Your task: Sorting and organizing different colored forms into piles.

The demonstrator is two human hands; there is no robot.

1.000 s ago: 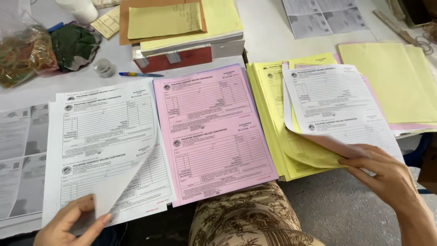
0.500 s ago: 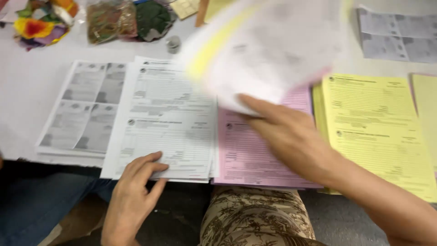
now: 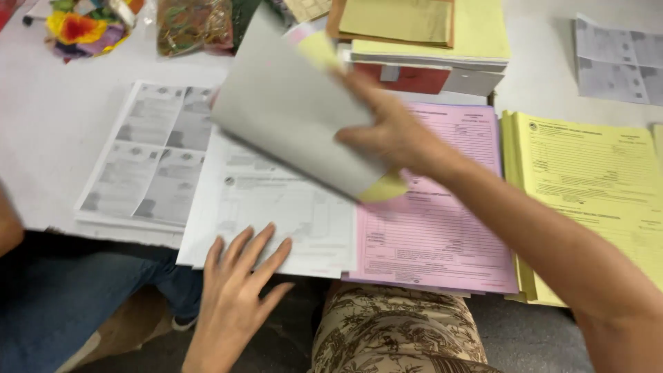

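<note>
Overhead, the right hand point(image 3: 394, 131) reaches across the table point(image 3: 48, 138) and grasps a small sheaf of sheets point(image 3: 293, 110), the white back of the top sheet turned up and a yellow sheet showing at its upper and lower edges. The sheaf is held tilted in the air above the white form stack point(image 3: 276, 207) and the near edge of the pink form stack point(image 3: 435, 228), touching neither as far as the view shows. The fingers are blurred, with the thumb pressed on the upper face of the sheaf.

Below it, the left hand point(image 3: 238, 283) lies open and flat, fingers spread, its fingertips resting on the lower edge of the white form stack; it grips nothing. The pink form stack lies just beside the white one, and a yellow form stack point(image 3: 587, 179) lies next to the pink. Left of the white forms sits a pile of grey printed sheets point(image 3: 148, 159). At the far edge stand a pile of yellow and tan paper on a red-and-white box point(image 3: 428, 41) and a clear bag of rubber bands point(image 3: 190, 24).
</note>
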